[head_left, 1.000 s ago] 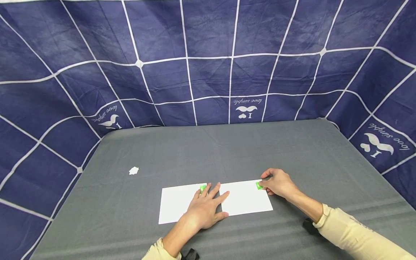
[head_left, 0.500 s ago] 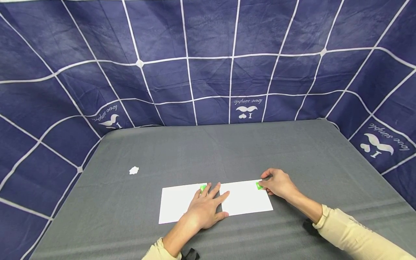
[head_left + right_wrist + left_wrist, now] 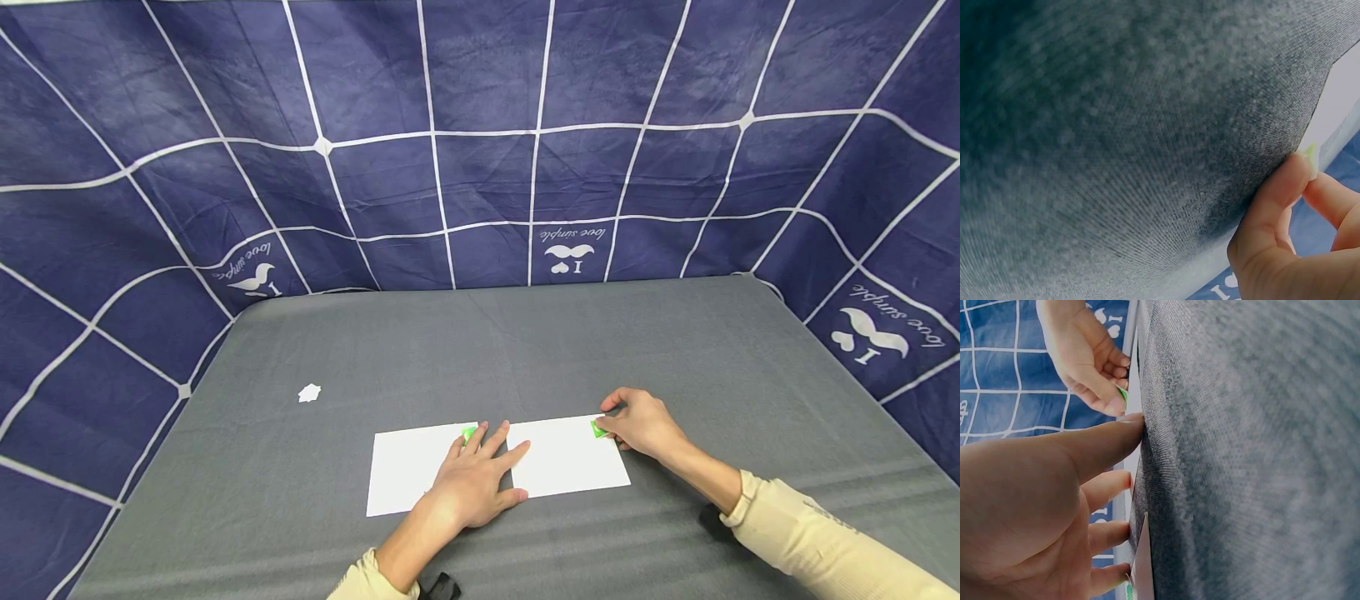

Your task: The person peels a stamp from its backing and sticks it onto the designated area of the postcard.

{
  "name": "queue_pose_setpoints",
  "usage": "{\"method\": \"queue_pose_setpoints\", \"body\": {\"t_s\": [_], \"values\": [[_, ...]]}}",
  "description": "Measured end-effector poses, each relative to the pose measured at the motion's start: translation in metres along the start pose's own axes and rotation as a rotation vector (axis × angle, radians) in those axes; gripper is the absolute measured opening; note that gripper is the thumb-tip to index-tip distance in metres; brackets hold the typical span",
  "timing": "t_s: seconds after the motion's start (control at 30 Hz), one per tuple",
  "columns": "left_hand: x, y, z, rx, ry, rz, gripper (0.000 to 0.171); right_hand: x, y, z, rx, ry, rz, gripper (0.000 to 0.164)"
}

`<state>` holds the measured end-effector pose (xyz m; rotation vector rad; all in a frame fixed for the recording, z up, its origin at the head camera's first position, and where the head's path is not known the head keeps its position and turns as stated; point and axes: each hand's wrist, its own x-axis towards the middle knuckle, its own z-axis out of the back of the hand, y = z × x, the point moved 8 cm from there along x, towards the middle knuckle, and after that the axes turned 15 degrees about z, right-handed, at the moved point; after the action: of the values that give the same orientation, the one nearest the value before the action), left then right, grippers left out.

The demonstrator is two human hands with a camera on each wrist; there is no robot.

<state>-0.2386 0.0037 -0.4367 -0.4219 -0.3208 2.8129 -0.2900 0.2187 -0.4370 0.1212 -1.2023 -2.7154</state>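
Observation:
Two white paper sheets lie side by side, the left sheet [image 3: 401, 475] and the right sheet [image 3: 570, 458]. Across their inner edges my left hand [image 3: 472, 487] rests with fingers spread and straight, the thumb on the right sheet's near edge. Part of a green square [image 3: 468, 433] shows under its fingers at the left sheet's far right corner. My right hand [image 3: 645, 425] pinches another small green square [image 3: 597, 429] with a pale mark between thumb and forefinger, at the right sheet's far right corner. In the right wrist view the piece [image 3: 1310, 161] shows at the thumb tip.
A small white scrap with an irregular outline [image 3: 309, 392] lies at the left on the grey cloth-covered table [image 3: 495, 350]. A dark blue curtain with white grid lines [image 3: 480, 183] hangs along the back and both sides.

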Motion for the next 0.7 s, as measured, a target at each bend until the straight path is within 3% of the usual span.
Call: {"method": "queue_pose_setpoints", "body": {"t_s": [0.53,0.7], "values": [[-0.0001,0.0003,-0.0007,0.003,0.001,-0.003,0.060,0.0058,0.0066,-0.0010,-0.264,0.083,0.038,0.019],[-0.0001,0.0004,-0.0009,0.000,0.006,-0.001,0.060,0.0058,0.0082,-0.0012,-0.260,0.095,0.056,0.019]]}}
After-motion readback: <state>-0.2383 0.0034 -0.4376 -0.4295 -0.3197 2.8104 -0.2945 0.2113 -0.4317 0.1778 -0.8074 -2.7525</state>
